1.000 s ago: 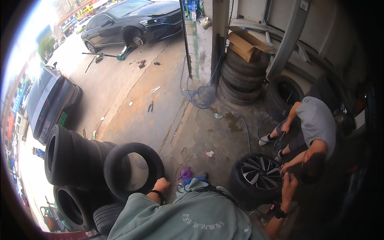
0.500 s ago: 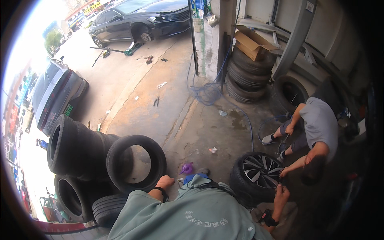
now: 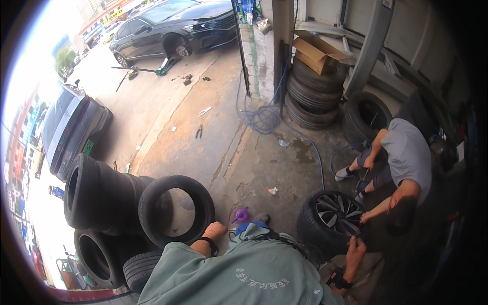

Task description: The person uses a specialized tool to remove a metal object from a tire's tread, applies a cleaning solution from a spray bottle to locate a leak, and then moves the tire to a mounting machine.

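The left hand (image 3: pixel 217 231) is curled into a loose fist just beside the right edge of a bare tyre (image 3: pixel 147 211) that stands roughly upright; whether it touches the rubber, I cannot tell. The right hand (image 3: pixel 356 249) has its fingers drawn narrowly together, and whether anything small is pinched there is too small to tell. It is by far the nearer of the two to the alloy wheel (image 3: pixel 338 213), which lies on the floor (image 3: pixel 254 168) to the near right, its spoked face up. Being round, the wheel shows no long axis; from the right hand it lies far and to the left, its near right edge close by the fingers, and from the left hand it lies well to the right. A co-worker's hand (image 3: pixel 364 217) reaches to its right edge. Near the left hand lies a purple object (image 3: pixel 240 214); farther off are pliers (image 3: pixel 199 131), a coiled blue hose (image 3: pixel 262 121) and, on the far right, stacked tyres (image 3: pixel 312 96) under a cardboard box (image 3: pixel 317 53)
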